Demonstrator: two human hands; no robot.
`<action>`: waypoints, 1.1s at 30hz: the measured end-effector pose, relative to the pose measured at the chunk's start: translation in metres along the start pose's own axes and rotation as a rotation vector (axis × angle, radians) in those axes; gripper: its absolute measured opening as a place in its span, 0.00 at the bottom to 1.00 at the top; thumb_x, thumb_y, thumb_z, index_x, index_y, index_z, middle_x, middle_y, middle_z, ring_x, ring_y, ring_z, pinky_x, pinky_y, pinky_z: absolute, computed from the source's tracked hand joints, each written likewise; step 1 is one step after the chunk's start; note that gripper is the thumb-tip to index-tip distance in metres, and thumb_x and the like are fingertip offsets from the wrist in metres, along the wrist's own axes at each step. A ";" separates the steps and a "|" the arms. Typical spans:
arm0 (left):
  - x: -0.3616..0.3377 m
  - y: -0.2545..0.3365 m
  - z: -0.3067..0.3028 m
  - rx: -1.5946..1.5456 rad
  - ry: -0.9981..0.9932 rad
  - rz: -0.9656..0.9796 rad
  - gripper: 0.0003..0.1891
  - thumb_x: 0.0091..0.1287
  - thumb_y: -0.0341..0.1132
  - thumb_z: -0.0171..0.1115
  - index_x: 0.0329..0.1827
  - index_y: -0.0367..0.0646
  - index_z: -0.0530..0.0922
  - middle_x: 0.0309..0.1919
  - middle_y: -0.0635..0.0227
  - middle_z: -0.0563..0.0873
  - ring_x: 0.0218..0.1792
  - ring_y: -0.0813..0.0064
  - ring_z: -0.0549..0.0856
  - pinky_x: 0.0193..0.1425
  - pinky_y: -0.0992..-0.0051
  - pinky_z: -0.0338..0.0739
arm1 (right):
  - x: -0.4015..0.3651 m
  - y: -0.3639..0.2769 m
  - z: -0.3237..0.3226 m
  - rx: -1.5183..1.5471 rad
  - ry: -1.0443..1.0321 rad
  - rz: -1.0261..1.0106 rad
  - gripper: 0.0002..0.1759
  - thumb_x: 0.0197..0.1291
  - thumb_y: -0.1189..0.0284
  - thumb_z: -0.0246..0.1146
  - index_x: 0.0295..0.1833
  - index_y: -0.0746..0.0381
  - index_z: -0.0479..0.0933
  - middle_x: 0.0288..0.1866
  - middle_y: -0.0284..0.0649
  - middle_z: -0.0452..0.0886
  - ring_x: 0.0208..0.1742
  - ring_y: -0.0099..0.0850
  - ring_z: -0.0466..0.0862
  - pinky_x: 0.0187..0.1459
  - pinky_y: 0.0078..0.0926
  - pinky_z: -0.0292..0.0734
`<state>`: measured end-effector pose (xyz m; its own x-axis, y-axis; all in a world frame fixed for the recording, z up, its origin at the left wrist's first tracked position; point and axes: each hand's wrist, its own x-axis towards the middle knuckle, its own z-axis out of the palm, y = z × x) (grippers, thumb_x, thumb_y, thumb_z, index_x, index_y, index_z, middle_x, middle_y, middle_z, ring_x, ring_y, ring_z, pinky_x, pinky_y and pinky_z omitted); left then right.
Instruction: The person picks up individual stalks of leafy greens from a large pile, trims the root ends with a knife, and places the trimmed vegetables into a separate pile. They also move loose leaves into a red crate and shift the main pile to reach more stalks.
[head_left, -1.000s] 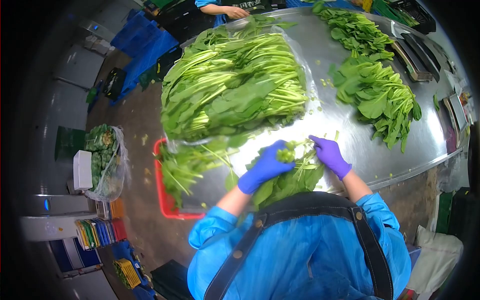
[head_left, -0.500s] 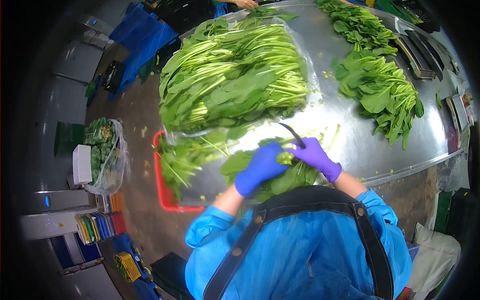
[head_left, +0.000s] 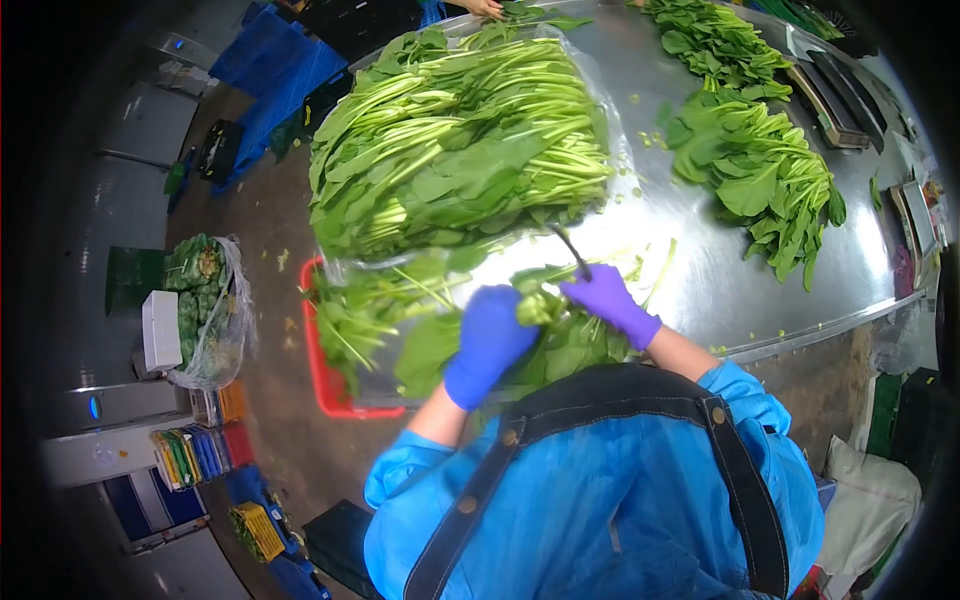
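Note:
My left hand [head_left: 492,335], in a blue glove, is closed around a bunch of leafy greens [head_left: 540,308], whose cut stem ends point up towards the right. My right hand [head_left: 612,303], in a purple glove, grips a knife [head_left: 572,248] with a dark, narrow blade that points away from me; its handle is hidden in the fist. Broad leaves of the bunch hang below both hands, close to my apron. Just beyond them lies a big pile of greens [head_left: 460,150] on clear plastic. Loose leaves and stems [head_left: 350,315] lie left of my left hand.
A red crate [head_left: 322,375] sits at the left edge of the metal table [head_left: 665,225]. More bunches of greens [head_left: 755,175] lie at the right, beside dark-topped devices [head_left: 835,105]. Another person's hand [head_left: 486,8] shows at the far edge. Wrapped vegetables [head_left: 200,290] stand on the floor left.
My left hand has moved left with the greens, away from my right hand. The right hand has shifted slightly left, and the knife blade now points more steeply away.

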<state>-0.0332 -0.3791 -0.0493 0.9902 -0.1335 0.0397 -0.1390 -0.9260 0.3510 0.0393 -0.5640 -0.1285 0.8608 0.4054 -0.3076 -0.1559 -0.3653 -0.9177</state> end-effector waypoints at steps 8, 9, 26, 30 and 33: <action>0.038 -0.019 -0.002 -0.561 -0.200 -0.249 0.16 0.47 0.36 0.73 0.34 0.41 0.77 0.33 0.62 0.82 0.37 0.73 0.81 0.45 0.74 0.75 | -0.004 -0.061 -0.017 0.288 -0.256 0.103 0.15 0.54 0.67 0.66 0.40 0.67 0.75 0.25 0.36 0.80 0.15 0.17 0.71 0.18 0.14 0.65; 0.043 -0.025 0.013 -0.720 -0.200 -0.235 0.15 0.47 0.34 0.74 0.34 0.40 0.77 0.31 0.68 0.81 0.35 0.78 0.79 0.43 0.77 0.74 | -0.003 -0.060 -0.013 0.317 -0.222 0.100 0.15 0.54 0.67 0.65 0.42 0.67 0.76 0.26 0.35 0.80 0.16 0.16 0.70 0.18 0.13 0.65; 0.032 -0.126 -0.042 -1.405 0.261 -0.519 0.18 0.56 0.29 0.63 0.51 0.35 0.76 0.39 0.63 0.85 0.39 0.72 0.83 0.46 0.72 0.78 | 0.038 0.058 -0.063 -0.483 0.038 -0.229 0.18 0.54 0.70 0.62 0.52 0.57 0.79 0.43 0.43 0.83 0.42 0.31 0.83 0.45 0.26 0.77; 0.042 -0.070 -0.029 -0.931 -0.176 -0.327 0.17 0.47 0.28 0.69 0.43 0.38 0.82 0.35 0.68 0.86 0.36 0.80 0.82 0.44 0.78 0.76 | 0.020 0.002 -0.072 -0.179 -0.172 -0.106 0.17 0.55 0.67 0.63 0.50 0.60 0.81 0.37 0.41 0.84 0.36 0.27 0.83 0.43 0.26 0.77; 0.049 -0.036 0.022 -0.636 -0.176 0.137 0.34 0.43 0.35 0.74 0.56 0.38 0.74 0.43 0.60 0.82 0.46 0.66 0.81 0.54 0.71 0.75 | 0.006 -0.028 -0.071 -0.164 -0.215 -0.112 0.16 0.56 0.66 0.63 0.48 0.61 0.81 0.34 0.39 0.84 0.36 0.24 0.81 0.42 0.25 0.75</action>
<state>0.0197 -0.3598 -0.0805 0.9403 -0.3401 -0.0108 -0.1768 -0.5155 0.8385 0.0834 -0.6105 -0.0868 0.7431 0.6127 -0.2691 0.0293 -0.4316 -0.9016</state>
